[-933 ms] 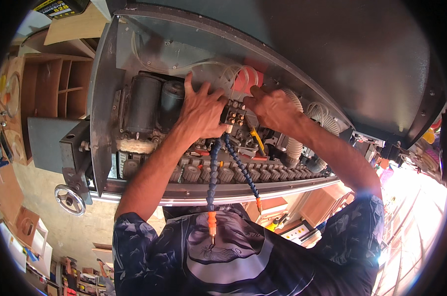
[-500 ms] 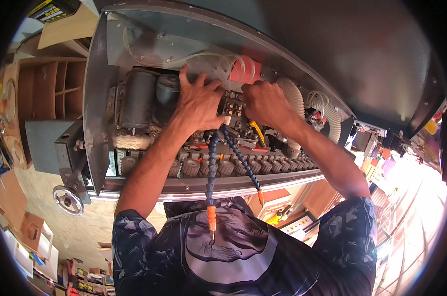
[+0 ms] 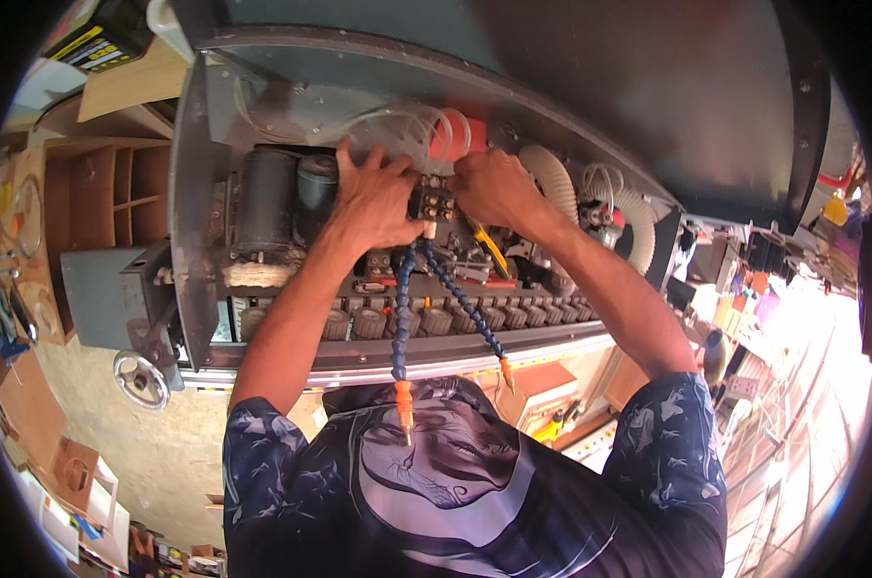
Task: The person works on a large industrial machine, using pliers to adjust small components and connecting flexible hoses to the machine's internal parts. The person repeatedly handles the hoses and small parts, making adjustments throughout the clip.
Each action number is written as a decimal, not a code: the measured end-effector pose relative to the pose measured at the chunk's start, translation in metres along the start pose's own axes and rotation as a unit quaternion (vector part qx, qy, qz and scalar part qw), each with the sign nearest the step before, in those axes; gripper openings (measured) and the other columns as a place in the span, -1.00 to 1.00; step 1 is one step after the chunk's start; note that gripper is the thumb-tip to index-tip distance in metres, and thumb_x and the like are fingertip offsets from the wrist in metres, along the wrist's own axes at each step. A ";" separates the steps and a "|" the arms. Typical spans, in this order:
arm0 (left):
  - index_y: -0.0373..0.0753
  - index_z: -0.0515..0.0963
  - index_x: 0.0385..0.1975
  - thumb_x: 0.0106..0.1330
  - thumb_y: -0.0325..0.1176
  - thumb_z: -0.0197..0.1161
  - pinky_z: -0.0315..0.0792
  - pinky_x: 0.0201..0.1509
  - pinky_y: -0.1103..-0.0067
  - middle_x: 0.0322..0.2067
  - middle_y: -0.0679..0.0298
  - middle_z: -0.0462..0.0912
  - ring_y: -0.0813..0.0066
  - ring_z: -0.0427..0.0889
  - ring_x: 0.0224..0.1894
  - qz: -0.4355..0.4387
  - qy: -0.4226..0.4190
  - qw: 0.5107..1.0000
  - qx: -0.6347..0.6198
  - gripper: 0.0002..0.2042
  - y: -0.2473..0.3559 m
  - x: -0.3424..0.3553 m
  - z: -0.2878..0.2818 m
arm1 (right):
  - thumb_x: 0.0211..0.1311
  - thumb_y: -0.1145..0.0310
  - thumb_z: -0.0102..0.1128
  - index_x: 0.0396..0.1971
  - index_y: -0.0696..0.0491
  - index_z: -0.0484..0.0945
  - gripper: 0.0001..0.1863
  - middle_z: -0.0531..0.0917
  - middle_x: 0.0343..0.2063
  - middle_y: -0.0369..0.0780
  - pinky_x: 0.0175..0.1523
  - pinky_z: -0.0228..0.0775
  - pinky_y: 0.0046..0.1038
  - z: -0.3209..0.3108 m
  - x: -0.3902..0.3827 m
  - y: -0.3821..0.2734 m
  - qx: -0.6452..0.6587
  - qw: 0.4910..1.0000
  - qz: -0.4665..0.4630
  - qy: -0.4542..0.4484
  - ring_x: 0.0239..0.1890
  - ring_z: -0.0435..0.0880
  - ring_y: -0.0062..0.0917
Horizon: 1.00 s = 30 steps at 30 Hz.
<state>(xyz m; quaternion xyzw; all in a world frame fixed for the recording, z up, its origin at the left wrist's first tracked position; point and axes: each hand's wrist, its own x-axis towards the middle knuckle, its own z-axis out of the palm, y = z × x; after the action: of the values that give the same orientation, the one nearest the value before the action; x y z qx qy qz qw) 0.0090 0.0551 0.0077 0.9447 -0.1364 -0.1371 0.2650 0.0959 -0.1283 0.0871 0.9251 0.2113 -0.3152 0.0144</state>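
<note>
My left hand [image 3: 372, 200] grips the left side of a small black valve block [image 3: 434, 200] with brass fittings, fingers spread over its back and thumb low by a white fitting [image 3: 428, 229]. Against the block's right side, my right hand [image 3: 489, 188] has its fingers curled, their tips hidden. Two blue segmented hoses [image 3: 401, 318] hang from under the block toward me, ending in orange nozzles [image 3: 403, 405]. Clear thin tubes loop behind it, in front of a red panel [image 3: 452, 130]. A yellow-and-black tool [image 3: 492, 253] lies just below my right hand.
The open grey machine housing [image 3: 195, 289] holds dark cylinders [image 3: 267, 202], ribbed white hoses [image 3: 638, 231] and a row of rollers [image 3: 368, 320]. A handwheel [image 3: 139, 380] sticks out at the lower left. Wooden cabinets [image 3: 137, 193] stand left; bright tiled floor [image 3: 802, 405] shows right.
The view has shifted slightly, carrying the machine, hoses and both hands a little across the picture. My hands stay at the valve block, with little visible change in their hold.
</note>
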 end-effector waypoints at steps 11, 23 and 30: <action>-0.14 0.41 0.54 0.11 -0.14 0.67 0.25 0.65 0.17 0.53 0.10 0.41 0.00 0.41 0.54 -0.036 0.004 0.993 -0.108 -0.08 -0.034 -0.009 -0.043 | 0.39 0.32 0.33 -0.27 0.15 0.75 -0.81 0.76 -0.38 0.05 -0.04 0.58 0.04 -0.064 -0.043 0.017 -0.064 0.986 -0.100 0.113 -0.21 0.77 0.08; -0.07 0.81 0.07 0.42 -0.33 0.39 0.60 0.17 0.18 -0.06 0.09 0.84 -0.02 0.75 0.11 -0.026 0.070 0.993 -0.090 -0.74 -0.041 -0.010 -0.070 | 0.37 0.30 0.40 -0.17 0.04 0.81 -0.83 0.83 -0.33 -0.03 -0.10 0.68 -0.12 0.027 0.007 -0.021 0.343 0.924 -0.103 0.132 -0.28 0.85 -0.06; -0.09 0.85 -0.03 0.38 -0.36 0.43 0.65 0.07 0.16 -0.11 0.04 0.84 -0.06 0.79 -0.01 -0.090 0.067 0.992 -0.054 -0.79 -0.047 -0.005 -0.049 | 0.31 0.31 0.43 -0.22 0.02 0.82 -0.85 0.83 -0.32 -0.01 0.03 0.61 0.03 0.028 0.039 -0.027 0.098 0.971 -0.180 0.127 -0.15 0.83 0.02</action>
<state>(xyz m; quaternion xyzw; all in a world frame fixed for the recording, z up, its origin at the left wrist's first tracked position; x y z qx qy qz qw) 0.0291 0.1182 0.0239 0.9443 -0.0248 -0.1042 0.3111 0.0970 -0.0933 0.0446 0.9013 0.3423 -0.2120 -0.1598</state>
